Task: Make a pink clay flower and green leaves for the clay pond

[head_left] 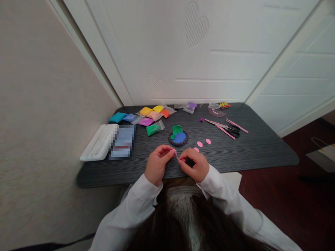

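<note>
A small piece of pink clay [177, 155] is stretched in a thin strand between my fingertips. My left hand [158, 164] pinches one end, and my right hand [195, 164] pinches the other, with a bit of pink showing under its fingers. Just beyond them sits a round clay pond [180, 138] with a blue middle, a brown beaded rim and green leaves [177, 129]. Flat pink clay discs [199, 144] lie on the table to the right of the pond, one of them partly hidden behind my right hand.
Bagged clay packs [154, 115] in several colours line the back left of the dark table [261, 150]. A white case [101, 143] stands at left. Black-handled scissors [231, 130], pink clay tools [238, 125] and a clear protractor [216, 112] lie at right.
</note>
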{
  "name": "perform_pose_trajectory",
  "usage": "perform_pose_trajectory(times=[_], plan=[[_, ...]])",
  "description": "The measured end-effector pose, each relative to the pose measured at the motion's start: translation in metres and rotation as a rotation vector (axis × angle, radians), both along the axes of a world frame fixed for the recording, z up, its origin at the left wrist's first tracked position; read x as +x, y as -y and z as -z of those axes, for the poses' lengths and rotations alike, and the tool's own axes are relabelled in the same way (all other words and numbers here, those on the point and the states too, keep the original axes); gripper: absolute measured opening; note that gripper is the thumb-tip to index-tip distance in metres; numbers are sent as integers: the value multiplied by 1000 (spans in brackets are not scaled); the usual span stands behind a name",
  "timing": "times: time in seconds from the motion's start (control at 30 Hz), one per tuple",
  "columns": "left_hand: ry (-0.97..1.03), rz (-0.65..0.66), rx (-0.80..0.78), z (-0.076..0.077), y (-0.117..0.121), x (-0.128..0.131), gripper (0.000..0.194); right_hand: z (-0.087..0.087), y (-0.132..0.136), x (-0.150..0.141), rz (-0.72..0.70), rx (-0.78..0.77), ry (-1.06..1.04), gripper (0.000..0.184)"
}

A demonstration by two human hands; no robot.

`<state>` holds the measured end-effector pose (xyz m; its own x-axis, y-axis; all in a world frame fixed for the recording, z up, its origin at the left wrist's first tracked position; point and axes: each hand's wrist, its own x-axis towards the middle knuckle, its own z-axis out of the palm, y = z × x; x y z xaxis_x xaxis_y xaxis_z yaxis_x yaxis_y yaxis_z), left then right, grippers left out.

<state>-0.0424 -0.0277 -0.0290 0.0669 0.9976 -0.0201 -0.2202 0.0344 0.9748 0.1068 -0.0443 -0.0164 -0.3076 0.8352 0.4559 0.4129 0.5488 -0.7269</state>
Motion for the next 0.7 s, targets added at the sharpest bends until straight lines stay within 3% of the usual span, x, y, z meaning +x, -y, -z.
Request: perform_pose_trajectory(times=[0.27,0.7], plan=[[42,8,-15,0,1,1,13,5,-3,1,84,-46,-175,6],[-19,106,-3,-2,3,2,11,8,-4,-3,78,-72,-162,4]])
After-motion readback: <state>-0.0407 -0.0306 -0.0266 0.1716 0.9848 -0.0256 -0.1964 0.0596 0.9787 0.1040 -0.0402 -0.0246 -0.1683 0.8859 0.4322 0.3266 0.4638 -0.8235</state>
